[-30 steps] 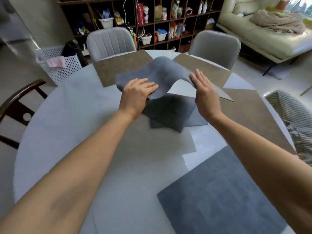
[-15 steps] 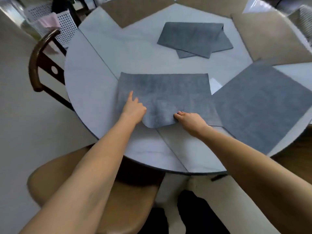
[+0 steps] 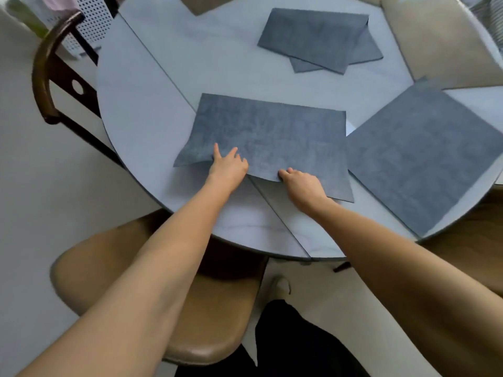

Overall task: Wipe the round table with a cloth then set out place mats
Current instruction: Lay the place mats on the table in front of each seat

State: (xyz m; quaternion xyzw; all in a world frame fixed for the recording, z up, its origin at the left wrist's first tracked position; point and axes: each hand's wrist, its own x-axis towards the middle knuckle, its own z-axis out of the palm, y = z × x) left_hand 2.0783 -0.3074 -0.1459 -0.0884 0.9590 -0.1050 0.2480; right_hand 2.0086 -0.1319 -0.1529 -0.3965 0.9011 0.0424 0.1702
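Observation:
A grey place mat lies on the pale round table near its front edge. My left hand holds the mat's near edge, with two fingers stretched on top. My right hand pinches the same edge a little to the right, fingers curled. The edge is slightly lifted at the left corner. A second grey mat lies flat to the right, nearly touching the first. Two more grey mats lie overlapped near the table's middle.
Beige mats lie at the far right and far edge. A tan chair seat is tucked below the table in front of me. A dark wooden chair and a white perforated basket stand at left.
I lifted a grey mat off the pile at the table's middle and brought it to the near edge. In the last half second its left corner spread out flatter.

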